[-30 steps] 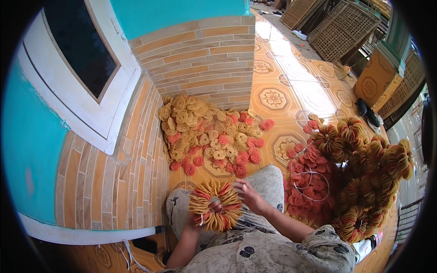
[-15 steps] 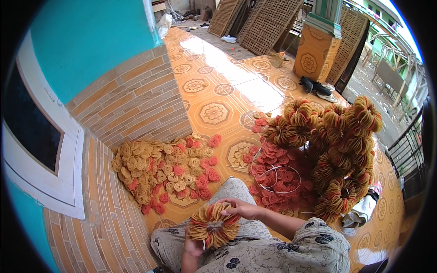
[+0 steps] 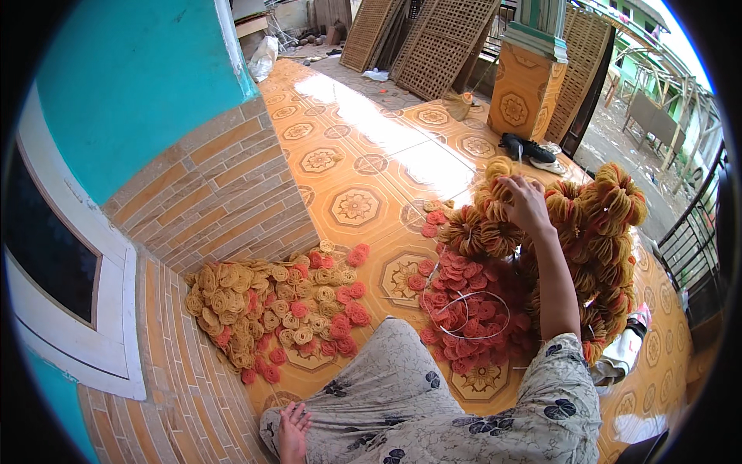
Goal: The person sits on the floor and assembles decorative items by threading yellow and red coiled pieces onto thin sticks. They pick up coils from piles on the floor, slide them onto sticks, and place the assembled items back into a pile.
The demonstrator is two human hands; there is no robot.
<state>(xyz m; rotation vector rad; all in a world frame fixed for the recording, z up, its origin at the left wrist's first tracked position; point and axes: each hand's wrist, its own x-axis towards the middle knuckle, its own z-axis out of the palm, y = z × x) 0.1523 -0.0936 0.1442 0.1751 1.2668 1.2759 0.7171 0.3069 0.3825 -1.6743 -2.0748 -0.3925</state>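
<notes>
My right hand (image 3: 527, 205) reaches far forward, its fingers curled over a ring of thin tan and red lacy discs (image 3: 495, 182) at the top left of a stacked heap of similar rings (image 3: 591, 232). The underside of that grip is hidden. Low on my left, my left hand (image 3: 294, 425) rests palm up by my patterned clothing, fingers apart and holding nothing. A pile of loose red discs (image 3: 471, 271) lies in front of the heap, with a thin white strap loop (image 3: 506, 309) over it. Further left, tan and red discs (image 3: 239, 294) are piled against the wall.
A tiled wall (image 3: 224, 178) and white-framed window (image 3: 116, 309) stand close on my left. Beyond the heap are dark shoes (image 3: 525, 147), a pillar (image 3: 522, 97) and leaning woven panels (image 3: 448, 46). A metal fence (image 3: 696, 232) runs along the right.
The ring held over my lap in both hands is gone from there. My right arm has stretched forward to the heap; my left hand has let go and moved down left.
</notes>
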